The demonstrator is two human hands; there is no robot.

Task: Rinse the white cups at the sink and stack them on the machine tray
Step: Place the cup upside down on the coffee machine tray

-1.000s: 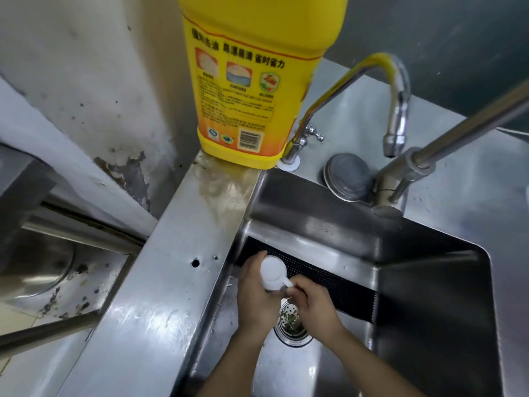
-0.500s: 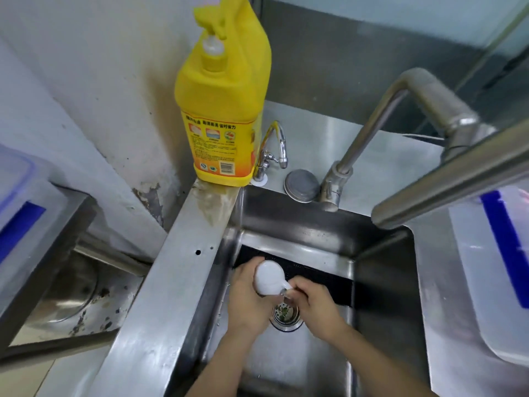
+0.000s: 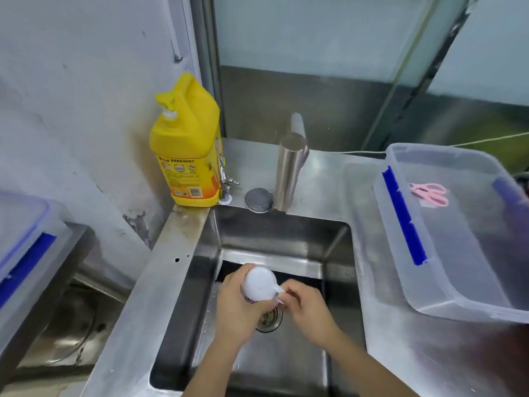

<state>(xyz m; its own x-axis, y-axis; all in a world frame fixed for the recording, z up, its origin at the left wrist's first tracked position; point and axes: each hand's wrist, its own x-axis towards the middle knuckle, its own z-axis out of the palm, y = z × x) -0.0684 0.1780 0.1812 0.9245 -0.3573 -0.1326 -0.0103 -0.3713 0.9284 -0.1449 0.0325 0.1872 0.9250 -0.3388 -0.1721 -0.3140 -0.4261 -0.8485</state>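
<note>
Commercial kitchen wash station: stainless steel sink [image 3: 286,233] set in steel surface [image 3: 329,173], yellow detergent jug [image 3: 186,144], steel tap [image 3: 290,167], clear plastic tub [image 3: 458,239].

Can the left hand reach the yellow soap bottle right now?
Probably not yet: the left hand is holding the white cup in the sink. Nothing blocks the way to the yellow soap bottle.

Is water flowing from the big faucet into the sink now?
No, the big faucet shows no stream, and the white cup is held over the sink drain by both hands.
</note>
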